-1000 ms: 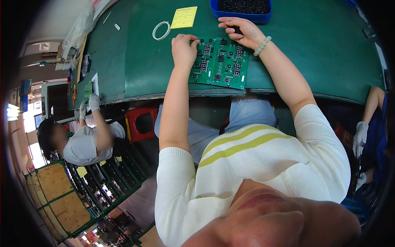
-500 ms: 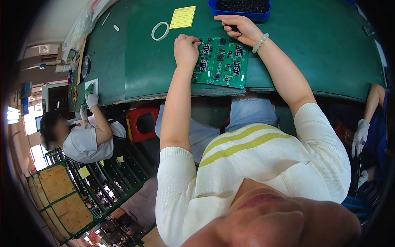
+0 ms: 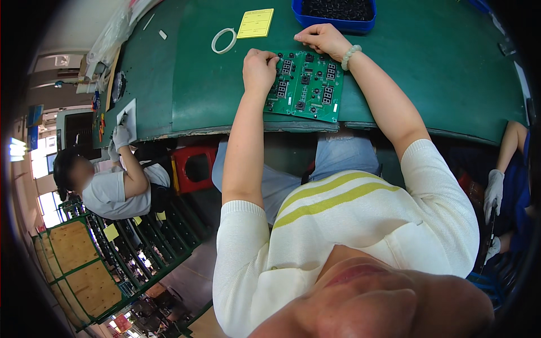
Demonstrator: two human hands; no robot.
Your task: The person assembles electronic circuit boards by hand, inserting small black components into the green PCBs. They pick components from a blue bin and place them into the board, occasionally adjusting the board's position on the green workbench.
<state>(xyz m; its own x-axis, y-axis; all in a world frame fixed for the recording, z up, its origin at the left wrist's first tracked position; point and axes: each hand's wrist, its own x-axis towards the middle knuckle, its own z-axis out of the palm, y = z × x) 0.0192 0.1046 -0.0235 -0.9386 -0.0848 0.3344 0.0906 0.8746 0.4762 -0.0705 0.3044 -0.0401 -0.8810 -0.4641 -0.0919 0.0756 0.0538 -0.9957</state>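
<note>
A green circuit board (image 3: 309,90) with several digit displays and small black parts lies near the table's front edge. My left hand (image 3: 260,70) is closed at its upper left corner, fingertips curled over the edge. My right hand (image 3: 327,40) is just beyond the board's far edge, thumb and fingertips pinched together and pointing left. Whatever is in that pinch is too small to make out. Behind the right hand stands a blue tray (image 3: 338,23) of small black parts (image 3: 338,8).
A yellow printed card (image 3: 255,23) and a white ring (image 3: 224,41) lie beyond the board on the green table (image 3: 208,90). At the left, a gloved co-worker (image 3: 121,188) works at the same table. Another person's gloved hand (image 3: 493,194) shows at the right.
My right hand's stretched index finger has drawn in to a pinch with the thumb. My left hand stays at the board's corner. The view has shifted slightly.
</note>
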